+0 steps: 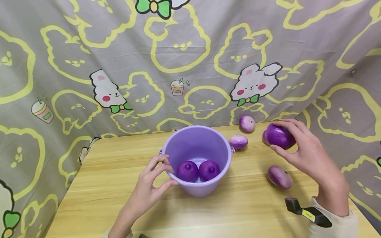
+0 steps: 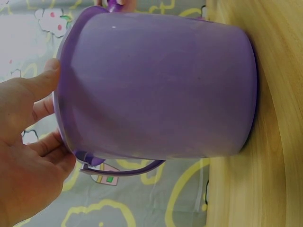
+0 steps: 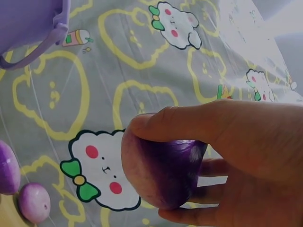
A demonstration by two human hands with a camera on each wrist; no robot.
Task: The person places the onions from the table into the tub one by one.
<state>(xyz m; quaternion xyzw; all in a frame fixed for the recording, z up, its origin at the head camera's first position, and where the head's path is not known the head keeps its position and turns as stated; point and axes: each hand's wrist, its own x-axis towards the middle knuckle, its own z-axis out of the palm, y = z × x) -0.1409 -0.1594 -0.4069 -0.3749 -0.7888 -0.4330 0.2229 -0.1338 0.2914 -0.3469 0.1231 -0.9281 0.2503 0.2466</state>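
A light purple bucket [image 1: 198, 191] stands upright on the wooden table. My left hand [image 1: 148, 185] grips its rim at the near left, thumb and fingertips at the edge. Inside the bucket lie two dark purple onions, a left onion [image 1: 187, 171] and a right onion [image 1: 209, 170], side by side. Over the table's right side, my right hand [image 1: 311, 153] holds another purple onion [image 1: 279, 136] between thumb and fingers. The right wrist view shows that onion [image 3: 163, 165] with the thumb across its top and fingers behind it.
Behind the bucket's right side lie two paler onions, one near [image 1: 238, 141] and one farther back [image 1: 247, 124]. Another pale onion [image 1: 280, 177] lies below the right hand. A patterned grey curtain [image 1: 190, 59] hangs along the table's back. The bucket handle [image 2: 128, 170] hangs down its side.
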